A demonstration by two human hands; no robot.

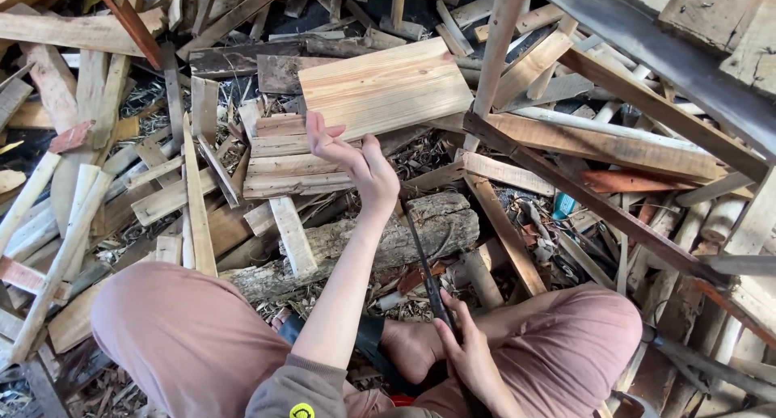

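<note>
My left hand (pixel 360 163) is raised in front of me with its fingers on the near lower corner of a pale, clean wooden plank (pixel 388 82). The plank is tilted above the scrap pile, gripped at that corner. Low at the bottom, by my bare foot (pixel 408 345), my right hand (pixel 469 357) grips the handle end of a long dark blade (pixel 422 252). The blade points away from me toward a rough bark-covered log (pixel 404 232) lying across in front of my crossed legs in pink trousers.
Scrap boards, slats and sticks lie heaped all around, with wood chips between them. A stack of short grey boards (pixel 287 163) sits under the raised plank. Dark beams (pixel 647 42) and leaning planks cross the right side. A small blue object (pixel 563 205) lies among them.
</note>
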